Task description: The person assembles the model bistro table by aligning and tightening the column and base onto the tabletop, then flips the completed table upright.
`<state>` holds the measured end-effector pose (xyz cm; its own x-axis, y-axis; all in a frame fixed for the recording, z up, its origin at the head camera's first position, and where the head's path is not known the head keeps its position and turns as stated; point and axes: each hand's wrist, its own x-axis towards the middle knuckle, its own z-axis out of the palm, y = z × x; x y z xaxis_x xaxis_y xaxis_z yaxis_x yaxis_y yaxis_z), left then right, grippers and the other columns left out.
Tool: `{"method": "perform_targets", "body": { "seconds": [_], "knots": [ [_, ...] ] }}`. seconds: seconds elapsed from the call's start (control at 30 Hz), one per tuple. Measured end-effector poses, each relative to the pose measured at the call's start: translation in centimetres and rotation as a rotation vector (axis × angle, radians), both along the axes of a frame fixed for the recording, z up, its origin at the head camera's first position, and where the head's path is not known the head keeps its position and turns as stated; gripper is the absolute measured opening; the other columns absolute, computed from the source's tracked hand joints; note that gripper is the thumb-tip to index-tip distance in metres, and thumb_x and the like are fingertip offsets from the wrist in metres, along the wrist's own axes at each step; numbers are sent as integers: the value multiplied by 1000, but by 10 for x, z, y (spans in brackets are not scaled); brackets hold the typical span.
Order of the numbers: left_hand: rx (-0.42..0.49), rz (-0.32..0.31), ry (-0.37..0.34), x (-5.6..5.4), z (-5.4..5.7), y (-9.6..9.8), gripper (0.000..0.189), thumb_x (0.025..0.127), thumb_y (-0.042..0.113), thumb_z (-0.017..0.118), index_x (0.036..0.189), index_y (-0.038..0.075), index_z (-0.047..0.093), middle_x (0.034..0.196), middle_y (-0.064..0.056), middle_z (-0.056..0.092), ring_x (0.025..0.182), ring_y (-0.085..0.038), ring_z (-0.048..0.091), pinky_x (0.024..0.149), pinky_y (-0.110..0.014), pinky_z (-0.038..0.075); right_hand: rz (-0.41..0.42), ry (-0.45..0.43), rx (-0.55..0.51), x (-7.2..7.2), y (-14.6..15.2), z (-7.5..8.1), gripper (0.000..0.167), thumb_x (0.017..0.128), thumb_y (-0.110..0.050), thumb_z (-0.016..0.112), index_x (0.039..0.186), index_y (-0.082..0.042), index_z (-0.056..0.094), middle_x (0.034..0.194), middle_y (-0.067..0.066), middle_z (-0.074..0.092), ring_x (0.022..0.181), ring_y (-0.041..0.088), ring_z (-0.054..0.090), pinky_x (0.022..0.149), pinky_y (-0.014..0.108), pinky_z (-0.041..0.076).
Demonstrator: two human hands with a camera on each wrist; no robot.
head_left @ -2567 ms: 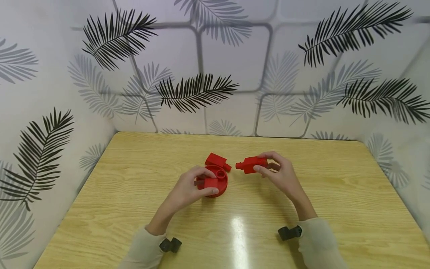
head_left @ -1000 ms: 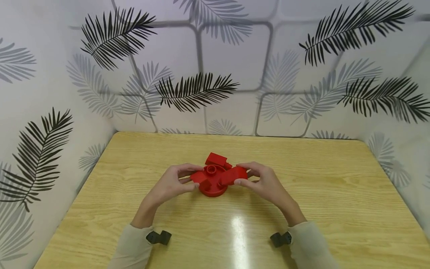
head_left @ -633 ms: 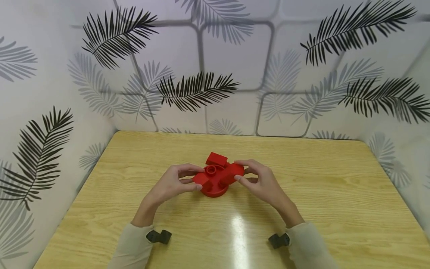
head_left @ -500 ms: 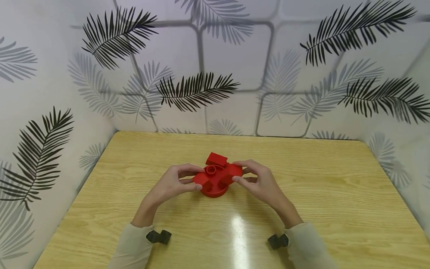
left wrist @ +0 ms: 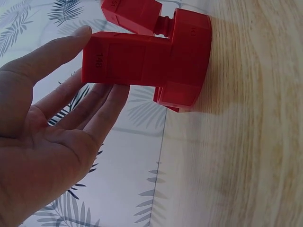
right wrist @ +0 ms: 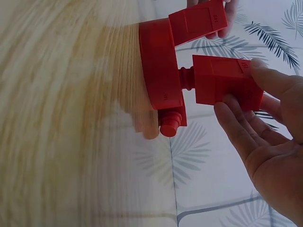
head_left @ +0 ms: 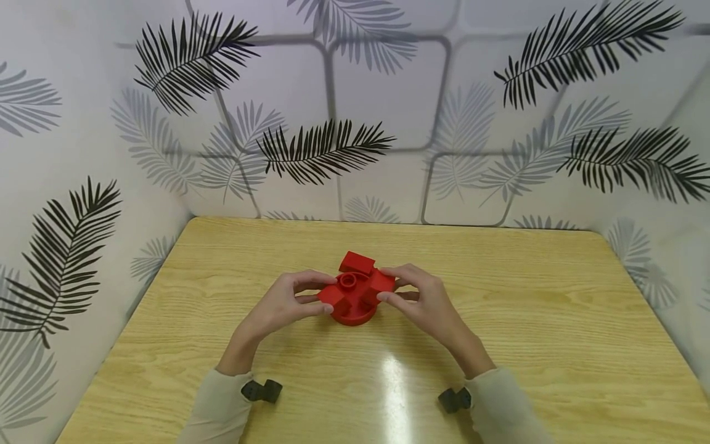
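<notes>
A round red base [head_left: 353, 317] rests on the table, with a raised ring socket [head_left: 348, 281] on top. My left hand [head_left: 288, 302] pinches a red block [left wrist: 128, 59] between thumb and fingers; the block stands on the base's left part, its lower end against it. My right hand [head_left: 418, 302] pinches the outer end of a red bottle-shaped block [right wrist: 222, 80] over the base's right part. Its ribbed neck [right wrist: 187, 78] points down to the base's top; how deep it sits, I cannot tell. Behind the base lies another red bottle-shaped block [head_left: 357, 262], its neck tip [right wrist: 169, 125] visible in the right wrist view.
The wooden table [head_left: 249, 246] spreads around the base. A wall [head_left: 383, 92] with a leaf pattern rises at its far edge and at both sides. Each forearm wears a small black camera mount [head_left: 262, 391].
My right hand has brought its block left to the base, turning it from lying sideways to neck down. My left hand has shifted left; its block now leans outward at the base's left.
</notes>
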<state>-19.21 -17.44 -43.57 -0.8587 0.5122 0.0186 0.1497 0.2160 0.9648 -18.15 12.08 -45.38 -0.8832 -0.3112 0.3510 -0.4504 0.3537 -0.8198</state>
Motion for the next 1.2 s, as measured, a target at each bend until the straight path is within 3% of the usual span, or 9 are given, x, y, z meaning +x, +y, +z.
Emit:
{"method": "perform_targets", "body": {
  "seconds": [0.27, 0.43, 0.57, 0.77, 1.0, 1.2],
  "knots": [
    [4, 0, -2, -1, -1, 0, 51, 88, 4, 81, 134, -7, 61, 133, -18, 63, 121, -32, 62, 105, -46, 51, 59, -9, -19, 0, 5, 2, 41, 92, -8, 78, 132, -3, 68, 119, 11, 70, 102, 26, 70, 81, 38, 63],
    [4, 3, -12, -1, -2, -1, 51, 88, 5, 81, 134, -6, 62, 133, -18, 63, 122, -36, 62, 102, -40, 54, 72, 4, -17, 0, 6, 0, 43, 91, -15, 80, 132, -7, 69, 118, 6, 71, 105, 22, 69, 85, 40, 62],
    [2, 5, -19, -1, -3, -1, 50, 89, 6, 81, 134, -5, 63, 132, -17, 63, 124, -40, 60, 100, -36, 55, 68, 22, -3, 0, 2, -1, 46, 89, -10, 82, 132, -4, 67, 115, 8, 70, 105, 25, 69, 85, 41, 62],
    [-19, 2, -1, -2, -2, -1, 49, 89, 8, 81, 134, -3, 63, 132, -16, 64, 124, -37, 61, 103, -43, 53, 66, -6, 17, 1, -1, -2, 51, 85, -2, 83, 132, 3, 65, 109, 15, 65, 96, 32, 67, 80, 42, 64],
    [-23, 5, -5, -2, -2, -2, 48, 89, 10, 82, 132, 0, 66, 132, -16, 64, 123, -34, 62, 102, -41, 54, 122, -24, 26, 1, 5, -2, 48, 93, -7, 76, 139, -4, 64, 130, 7, 64, 107, 23, 66, 85, 37, 62],
    [-16, 0, 0, -2, -2, -2, 48, 88, 9, 82, 132, -2, 65, 131, -16, 64, 123, -37, 62, 102, -41, 54, 162, 16, 13, 0, 3, -1, 47, 95, 0, 71, 140, -1, 61, 137, 14, 63, 123, 28, 62, 91, 42, 60]
  ]
}}
